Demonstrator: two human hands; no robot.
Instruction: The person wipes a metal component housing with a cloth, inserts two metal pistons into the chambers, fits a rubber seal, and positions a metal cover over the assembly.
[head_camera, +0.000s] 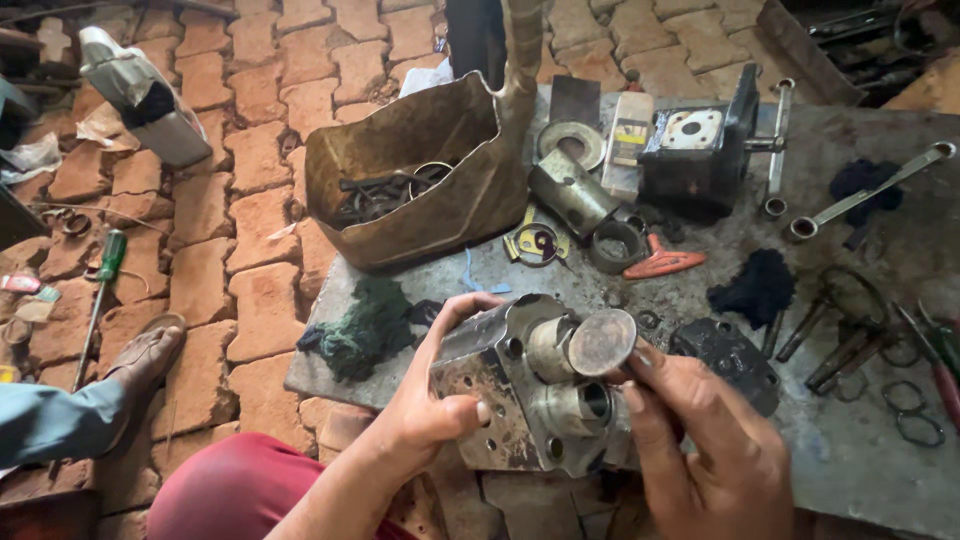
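The metal block (500, 400) looks heavy and rigid, a greasy grey casting with bolt holes along its face and two round bores; its oily skin is probably slippery, so the flat sides are the safest place to take hold. It sits between both hands, over the near edge of the stone slab (860, 450). The left hand (430, 410) is wrapped around the block's left side, thumb on the face and fingers curled over the top. The right hand (710, 450) is pinched closed on the round plug (600, 342), a short dull cylinder with a flat worn end, sticking out of the upper bore. Beyond the left hand lies a green rag (365, 325); farther off, a cut metal can (420, 180).
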